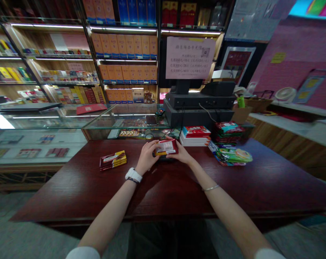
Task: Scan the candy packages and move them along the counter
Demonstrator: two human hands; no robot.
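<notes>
Near the middle of the table, my left hand and my right hand are closed on opposite ends of a dark red and yellow wrapped bar. Its pale printed label with a barcode faces me; whether it is one bar or several stacked cannot be made out. Beneath it a dark object shows partly on the table, its kind hidden. Left of my left hand lies a small stack of similar wrapped bars. I wear a white watch on the left wrist and a thin bracelet on the right forearm.
Red and white boxes stand behind my right hand. Right of them are stacked dark red packets and green packets. A monitor with a paper sign rises behind, beside a glass display counter. All this borders the dark wooden table.
</notes>
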